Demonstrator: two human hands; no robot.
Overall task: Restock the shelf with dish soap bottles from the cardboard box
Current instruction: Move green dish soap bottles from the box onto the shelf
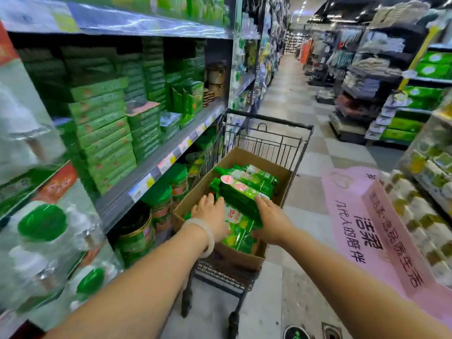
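An open cardboard box (244, 155) sits in a black wire shopping cart (269, 135) in the aisle. Inside lie several green dish soap packs (254, 178), stacked lengthwise. Both my hands reach into the box from either side of a green pack (238, 195) lying on top. My left hand (211, 216), with a pale bangle on the wrist, lies on the pack's left side, fingers extended. My right hand (270, 220) grips its right side, thumb tucked under the near end. The shelf (156, 165) on my left holds green boxes above and green-lidded tubs below.
Clear bottles with green caps (44, 223) fill the near-left shelving, blurred. A pink display stand (381, 231) stands right of the cart, with more shelving behind it. The tiled aisle (291, 94) runs ahead past the cart. A floor drain (330, 332) lies near my feet.
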